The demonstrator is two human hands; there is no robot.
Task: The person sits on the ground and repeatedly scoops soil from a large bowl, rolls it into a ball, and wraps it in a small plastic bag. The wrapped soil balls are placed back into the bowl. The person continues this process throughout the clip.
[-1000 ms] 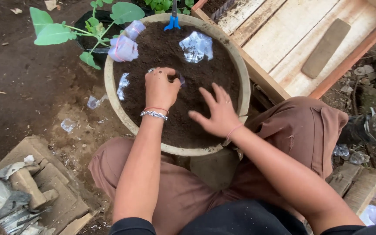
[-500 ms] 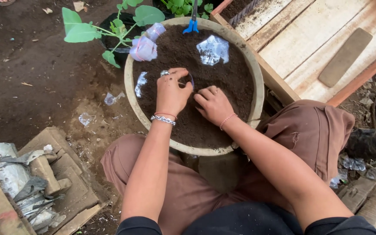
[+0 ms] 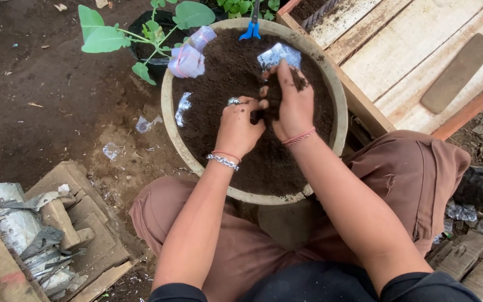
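A round beige pot [image 3: 170,128] full of dark soil [image 3: 219,72] sits in front of my knees. My left hand [image 3: 237,127], with a silver bracelet at the wrist, is curled and pressed into the soil near the middle. My right hand [image 3: 292,100] is beside it, dirty, fingers bent around a clump of soil, thumb touching my left fingers. Crumpled clear plastic scraps lie on the soil: one [image 3: 278,55] just beyond my right fingers, one [image 3: 183,107] at the left. Blue scissor handles [image 3: 251,29] stick out at the far rim.
A pale plastic bag [image 3: 188,58] hangs over the pot's left rim. A green-leafed plant [image 3: 141,34] in a black bag stands behind. Wooden boards [image 3: 415,50] lie to the right, scrap wood and metal foil [image 3: 34,235] at lower left. Bare earth lies left.
Both hands have drawn together toward the pot's middle. My right hand has gone from spread flat on the soil to cupped around a clump of it.
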